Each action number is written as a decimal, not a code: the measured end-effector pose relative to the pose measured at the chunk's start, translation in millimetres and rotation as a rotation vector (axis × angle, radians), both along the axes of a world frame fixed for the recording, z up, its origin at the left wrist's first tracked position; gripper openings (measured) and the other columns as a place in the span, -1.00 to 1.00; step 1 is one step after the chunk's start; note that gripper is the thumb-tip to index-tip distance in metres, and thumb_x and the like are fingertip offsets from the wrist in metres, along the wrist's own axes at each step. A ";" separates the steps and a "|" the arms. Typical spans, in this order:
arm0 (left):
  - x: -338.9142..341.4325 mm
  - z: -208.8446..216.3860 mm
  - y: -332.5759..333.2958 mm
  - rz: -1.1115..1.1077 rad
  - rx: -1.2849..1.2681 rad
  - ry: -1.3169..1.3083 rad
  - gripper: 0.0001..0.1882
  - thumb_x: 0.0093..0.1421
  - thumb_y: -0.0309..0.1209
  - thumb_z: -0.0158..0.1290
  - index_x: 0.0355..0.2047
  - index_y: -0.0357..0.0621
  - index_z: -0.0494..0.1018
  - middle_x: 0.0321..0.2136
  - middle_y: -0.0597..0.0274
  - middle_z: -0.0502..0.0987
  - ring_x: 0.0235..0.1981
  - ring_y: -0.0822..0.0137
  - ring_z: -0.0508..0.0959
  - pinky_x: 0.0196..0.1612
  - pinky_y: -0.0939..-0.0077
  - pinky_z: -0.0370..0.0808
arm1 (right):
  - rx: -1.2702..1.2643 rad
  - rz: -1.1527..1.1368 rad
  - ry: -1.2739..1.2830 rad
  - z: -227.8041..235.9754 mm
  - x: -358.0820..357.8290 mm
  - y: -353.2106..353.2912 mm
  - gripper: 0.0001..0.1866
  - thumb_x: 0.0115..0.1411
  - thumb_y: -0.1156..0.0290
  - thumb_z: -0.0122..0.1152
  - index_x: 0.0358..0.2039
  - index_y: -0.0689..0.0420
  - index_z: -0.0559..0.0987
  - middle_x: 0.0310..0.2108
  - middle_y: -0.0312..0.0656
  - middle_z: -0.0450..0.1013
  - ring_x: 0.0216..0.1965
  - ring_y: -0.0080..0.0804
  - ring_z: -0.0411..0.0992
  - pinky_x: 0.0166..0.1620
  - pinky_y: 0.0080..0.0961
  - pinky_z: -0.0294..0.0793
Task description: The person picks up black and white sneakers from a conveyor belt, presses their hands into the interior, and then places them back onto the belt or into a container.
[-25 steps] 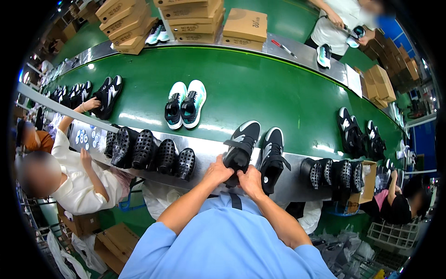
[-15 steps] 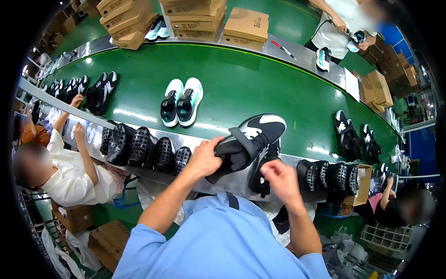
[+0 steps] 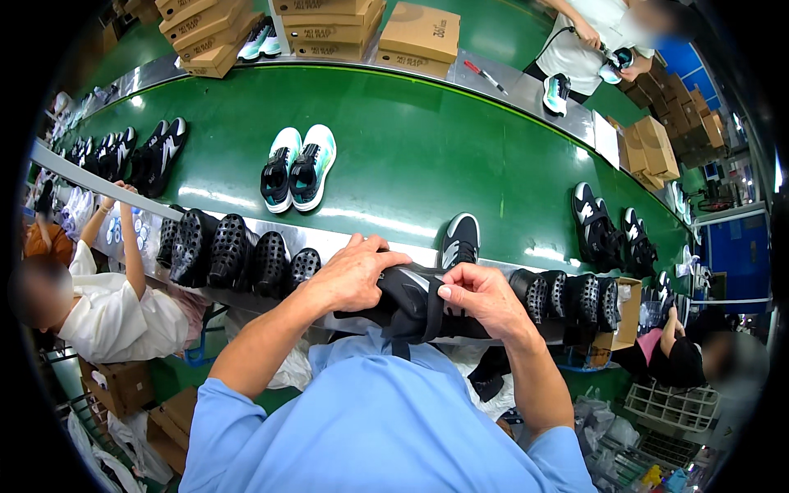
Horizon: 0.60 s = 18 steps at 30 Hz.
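Observation:
A black sneaker (image 3: 403, 294) lies turned on its side close in front of my body, its toe toward the right. My left hand (image 3: 352, 275) grips it around the heel and collar, fingers over the top edge. A dark strap (image 3: 433, 311) crosses the shoe, and my right hand (image 3: 485, 302) pinches it between thumb and fingers. Just beyond stands another black sneaker (image 3: 462, 237) with a white toe edge, partly hidden by my right hand. Black studded shoe lasts (image 3: 228, 251) line the metal ledge to the left, and more studded lasts (image 3: 587, 297) to the right.
On the green conveyor belt (image 3: 394, 135) stand a white-and-teal sneaker pair (image 3: 297, 168) and black sneakers (image 3: 604, 226). Brown shoeboxes (image 3: 419, 34) and a red-and-black pen (image 3: 485, 76) lie along the far ledge. Co-workers are at left, right and across the belt.
The sneaker has come down and nearer my body and has been turned onto its side. My right hand has moved up and left onto its strap. The view has shifted slightly.

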<state>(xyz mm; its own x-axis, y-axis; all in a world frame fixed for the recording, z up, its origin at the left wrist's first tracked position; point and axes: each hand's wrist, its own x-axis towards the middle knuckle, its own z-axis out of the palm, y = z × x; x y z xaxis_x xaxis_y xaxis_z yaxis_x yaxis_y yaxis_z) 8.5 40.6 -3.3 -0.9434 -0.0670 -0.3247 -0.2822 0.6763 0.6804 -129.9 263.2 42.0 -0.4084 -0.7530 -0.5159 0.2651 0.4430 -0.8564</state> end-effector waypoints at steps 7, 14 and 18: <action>-4.4 2.1 -3.0 -0.205 -0.069 0.082 -0.23 -0.07 -0.65 0.11 0.22 0.14 0.54 0.14 -0.01 0.46 0.06 -0.07 0.43 0.16 0.11 0.46 | 0.026 0.035 0.040 -5.0 6.2 -2.5 -0.82 0.34 0.39 0.35 -0.30 0.26 0.65 -0.47 -0.41 0.50 -0.45 -0.72 0.37 -0.39 -0.65 0.36; -6.1 1.2 -2.6 -0.250 -0.099 0.064 -0.24 -0.14 -0.64 0.21 0.16 0.13 0.59 0.15 0.00 0.47 0.05 -0.09 0.44 0.15 0.13 0.47 | -0.062 0.020 -0.009 -24.6 15.2 -4.4 -0.81 0.34 0.37 0.35 -0.30 0.25 0.65 -0.48 -0.44 0.47 -0.46 -0.73 0.33 -0.39 -0.65 0.32; -3.4 0.9 -3.7 -0.271 -0.116 0.069 -0.22 -0.16 -0.65 0.18 0.17 0.13 0.58 0.17 0.00 0.46 0.06 -0.09 0.43 0.16 0.13 0.46 | -0.021 0.038 0.010 -29.5 19.3 -5.9 -0.82 0.35 0.37 0.35 -0.31 0.22 0.63 -0.44 -0.45 0.46 -0.42 -0.75 0.30 -0.36 -0.69 0.30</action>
<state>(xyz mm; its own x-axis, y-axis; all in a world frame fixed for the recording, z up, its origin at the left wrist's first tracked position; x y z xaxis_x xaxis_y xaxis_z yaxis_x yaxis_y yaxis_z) 5.0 36.9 -2.4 -0.9516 0.1574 -0.2640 -0.0366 0.7948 0.6058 -110.6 257.3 12.5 -0.3844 -0.7789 -0.4955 0.2400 0.4340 -0.8684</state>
